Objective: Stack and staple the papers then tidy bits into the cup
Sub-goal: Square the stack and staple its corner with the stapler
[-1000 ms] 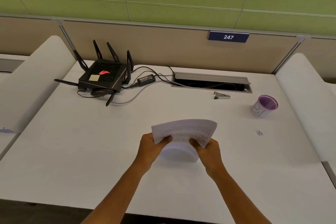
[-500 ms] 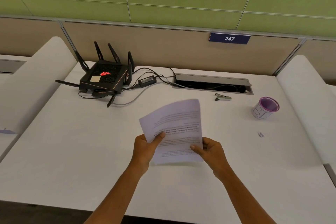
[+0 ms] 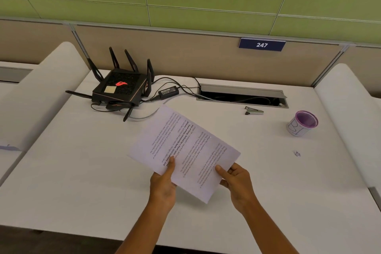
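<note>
Fingers [image 3: 172,164] of the left hand [image 3: 162,187] pinch the near edge of the papers [image 3: 183,150], thumb on top; the right hand [image 3: 237,183] clamps the near right corner the same way. Both grips sit at one end, likely so the sheets can be squared before stapling. The papers hang tilted above the bench [image 3: 82,171], printed side up. Farther right lie the stapler [image 3: 254,110], the cup [image 3: 302,123] and a small scrap [image 3: 296,153], all within reach.

Fingers of left hand [image 3: 162,186] and right hand [image 3: 237,183] hidden under papers [image 3: 183,150]. Sheet count unclear. Scrap [image 3: 296,153] at right too small to identify. Forearms cut off at near edge.
</note>
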`<state>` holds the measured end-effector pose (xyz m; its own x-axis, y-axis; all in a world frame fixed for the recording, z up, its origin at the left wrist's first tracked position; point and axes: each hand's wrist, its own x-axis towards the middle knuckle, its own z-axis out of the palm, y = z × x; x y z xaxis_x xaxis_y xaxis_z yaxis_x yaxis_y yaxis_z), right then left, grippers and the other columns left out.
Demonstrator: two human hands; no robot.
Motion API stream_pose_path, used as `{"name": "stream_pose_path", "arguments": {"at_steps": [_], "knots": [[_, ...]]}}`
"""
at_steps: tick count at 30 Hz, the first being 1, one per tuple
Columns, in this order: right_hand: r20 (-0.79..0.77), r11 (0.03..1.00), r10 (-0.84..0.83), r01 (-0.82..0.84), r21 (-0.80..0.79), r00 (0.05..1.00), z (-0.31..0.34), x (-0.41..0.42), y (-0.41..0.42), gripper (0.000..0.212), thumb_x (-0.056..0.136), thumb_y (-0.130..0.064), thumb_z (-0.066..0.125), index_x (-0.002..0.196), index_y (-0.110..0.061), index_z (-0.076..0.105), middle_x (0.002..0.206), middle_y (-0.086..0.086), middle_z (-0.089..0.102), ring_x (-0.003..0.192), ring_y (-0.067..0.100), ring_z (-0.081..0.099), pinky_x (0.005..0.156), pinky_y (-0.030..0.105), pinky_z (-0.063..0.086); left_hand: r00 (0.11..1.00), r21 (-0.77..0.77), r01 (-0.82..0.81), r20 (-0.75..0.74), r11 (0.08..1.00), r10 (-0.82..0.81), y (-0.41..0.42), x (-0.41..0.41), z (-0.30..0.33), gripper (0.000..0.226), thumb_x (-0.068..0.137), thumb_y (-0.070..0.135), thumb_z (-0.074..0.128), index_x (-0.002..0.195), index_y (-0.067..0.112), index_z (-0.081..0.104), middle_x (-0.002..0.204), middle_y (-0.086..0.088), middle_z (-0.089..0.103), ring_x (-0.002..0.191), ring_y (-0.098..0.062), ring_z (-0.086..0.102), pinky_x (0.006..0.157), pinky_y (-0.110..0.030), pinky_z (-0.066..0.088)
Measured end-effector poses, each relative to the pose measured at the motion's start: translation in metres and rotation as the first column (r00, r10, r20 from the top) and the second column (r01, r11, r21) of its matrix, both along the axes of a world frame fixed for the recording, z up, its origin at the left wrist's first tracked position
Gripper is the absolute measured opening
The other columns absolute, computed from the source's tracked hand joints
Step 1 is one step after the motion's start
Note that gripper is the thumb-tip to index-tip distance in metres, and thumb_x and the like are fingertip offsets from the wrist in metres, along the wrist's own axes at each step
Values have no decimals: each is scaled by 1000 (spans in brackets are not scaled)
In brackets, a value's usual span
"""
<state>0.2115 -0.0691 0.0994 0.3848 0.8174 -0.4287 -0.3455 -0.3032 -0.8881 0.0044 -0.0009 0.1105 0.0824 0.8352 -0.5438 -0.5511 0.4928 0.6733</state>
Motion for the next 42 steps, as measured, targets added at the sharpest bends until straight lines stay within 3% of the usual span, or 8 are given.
{"name": "stream_pose_path", "arguments": {"at_steps": [6,10,12,19,26,31,36,42], "knots": [[188,997,34,-21,-70,982,9,26,8,19,94,-9,75,111,-13,76,105,2,82,92,25,80,82,46,66,988,6,0,-152,1000,1,12,-46,-18,32,94,14,74,125,18,72,119,-3,81,116,-26,75,84,-37,68],[267,998,51,-37,-58,962,21,46,15,16,93,-6,75,106,-17,79,99,0,83,90,22,80,75,34,64,920,85,230,-345,970,-188,26,-71,-14,35,96,23,72,131,23,71,124,0,79,120,-25,73,100,-43,58],[323,998,62,-52,-39,945,27,51,18,18,93,-6,75,101,-21,80,95,-4,83,89,17,79,71,24,62,875,101,313,-418,944,-245,32,-73,-10,32,95,21,75,126,23,73,120,1,81,117,-24,75,101,-45,58],[445,992,89,-121,44,891,33,50,18,23,96,-6,72,103,-26,81,97,-10,82,89,6,77,77,20,61,849,170,308,-494,936,-189,46,-58,4,19,87,14,84,104,20,80,100,2,85,96,-20,79,87,-36,62],[411,998,70,-65,-27,909,8,46,4,24,92,-6,77,102,-27,78,91,-14,82,90,6,77,70,12,57,772,106,398,-574,911,-271,30,-61,-11,18,88,19,84,103,28,79,95,6,85,98,-21,79,76,-25,63],[425,999,47,-47,-10,904,7,50,6,21,93,-8,76,110,-21,80,98,-9,82,92,4,77,76,15,59,788,130,399,-555,908,-267,26,-58,-7,18,90,16,81,103,28,79,96,8,85,91,-12,79,72,-21,63],[410,998,51,-30,-59,911,2,51,8,20,94,-9,75,110,-21,78,98,-6,82,96,14,77,70,14,59,771,78,393,-571,916,-282,16,-54,-15,18,88,16,84,102,26,78,97,1,83,95,-21,78,67,-20,63],[489,988,144,-149,-28,860,31,65,28,15,96,-17,74,110,-22,78,98,-9,82,85,14,78,72,29,63,758,95,449,-567,888,-323,15,-60,-14,23,88,18,82,110,25,77,101,7,84,97,-16,79,75,-27,65]]}}
